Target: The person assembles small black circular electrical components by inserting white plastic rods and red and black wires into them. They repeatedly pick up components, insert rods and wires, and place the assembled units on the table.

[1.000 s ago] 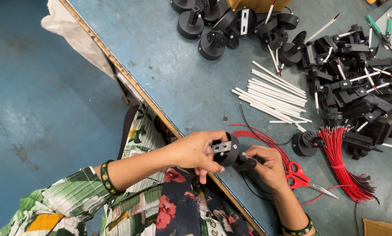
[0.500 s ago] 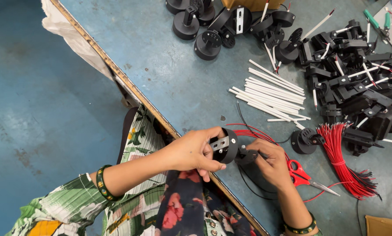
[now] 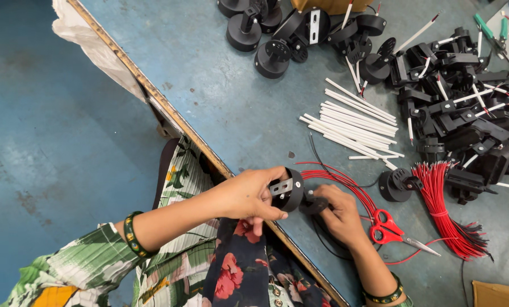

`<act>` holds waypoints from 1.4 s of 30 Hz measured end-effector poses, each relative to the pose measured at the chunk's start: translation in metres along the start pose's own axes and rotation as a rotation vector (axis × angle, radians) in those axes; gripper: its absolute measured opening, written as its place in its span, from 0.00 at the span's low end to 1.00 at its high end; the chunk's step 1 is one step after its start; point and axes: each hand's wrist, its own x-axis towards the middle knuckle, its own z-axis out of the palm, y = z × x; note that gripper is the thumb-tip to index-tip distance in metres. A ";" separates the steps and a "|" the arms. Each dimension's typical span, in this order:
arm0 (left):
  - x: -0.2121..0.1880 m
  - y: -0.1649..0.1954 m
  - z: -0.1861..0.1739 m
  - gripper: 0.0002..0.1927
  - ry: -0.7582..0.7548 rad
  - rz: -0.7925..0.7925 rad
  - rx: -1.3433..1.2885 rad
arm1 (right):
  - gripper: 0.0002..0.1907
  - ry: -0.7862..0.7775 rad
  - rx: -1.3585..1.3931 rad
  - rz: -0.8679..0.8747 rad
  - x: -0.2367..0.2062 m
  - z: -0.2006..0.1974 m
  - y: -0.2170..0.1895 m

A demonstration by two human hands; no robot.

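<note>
— Left hand? Gripping a round black fitting with a metal bracket, at the edge of the blue table.
— Right hand? Pinching the fitting's far end, over red wires. Red-handled scissors just beside; white tubes farther off.

Small assembly workshop, hand-work station. Evidence: a blue-topped workbench with a worn wooden edge strip, standing on a stained blue floor. Across the bench's far right side, a heap of identical black plastic fittings, many with white leads poking out. Beside that heap, toward the bench's middle, a loose row of cut white sleeves. Just below the heap, a tied bundle of red wires; next to it, red-handled scissors. Green-handled tools at the bench's far corner.
</note>
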 end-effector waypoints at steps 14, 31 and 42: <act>0.014 -0.010 0.012 0.31 0.056 -0.029 -0.018 | 0.16 0.014 0.316 0.208 0.000 -0.001 -0.019; 0.015 -0.018 0.019 0.15 0.601 0.731 0.937 | 0.11 0.087 0.551 0.328 -0.007 0.000 -0.011; 0.029 -0.031 0.015 0.12 0.460 0.837 1.000 | 0.11 0.146 0.251 0.293 -0.002 -0.005 -0.042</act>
